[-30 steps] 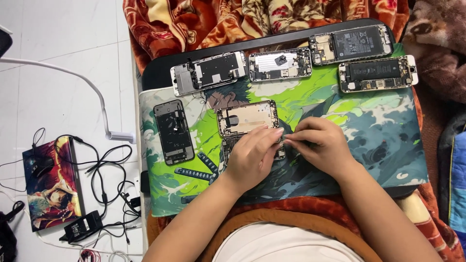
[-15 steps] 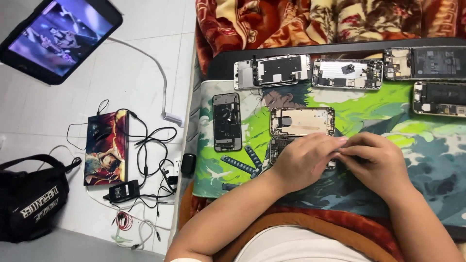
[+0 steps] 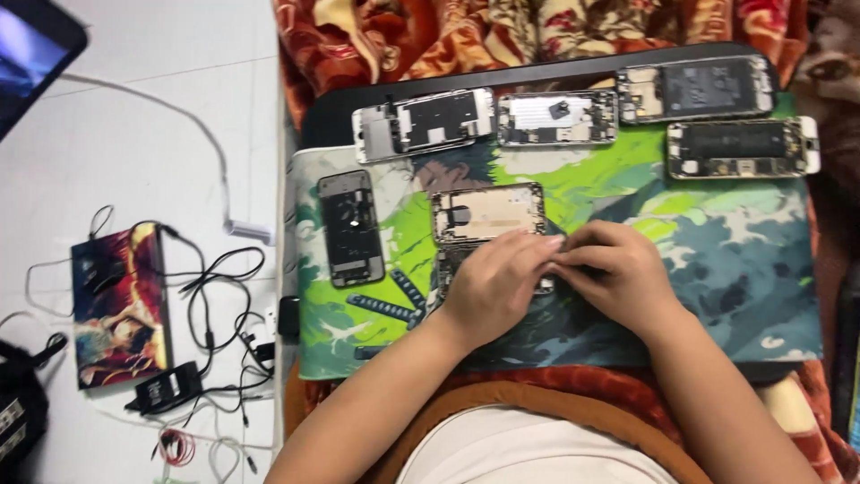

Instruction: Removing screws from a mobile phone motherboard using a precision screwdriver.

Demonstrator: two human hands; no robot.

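Note:
Both my hands meet over a dismantled phone (image 3: 445,266) lying on the green printed mat (image 3: 717,260); most of that phone is hidden beneath them. My left hand (image 3: 491,289) lies curled on top of it and holds it down. My right hand (image 3: 620,276) has its fingertips pinched together against the left fingers, and what they pinch is hidden. Just beyond the hands lies an open phone housing (image 3: 488,213) with a pale inside. A dark phone back (image 3: 350,228) rests to the left, with slim dark tools (image 3: 385,305) near it.
Several opened phones (image 3: 423,124) (image 3: 557,117) (image 3: 697,88) (image 3: 743,148) line the far edge of the mat on a black board (image 3: 331,112). On the white floor at left are a printed box (image 3: 121,305), tangled cables (image 3: 219,305), a charger (image 3: 166,387) and a lit tablet (image 3: 31,58).
The view swung left and then partly back to the right. My hands have stayed together over the same phone on the mat, with barely any movement.

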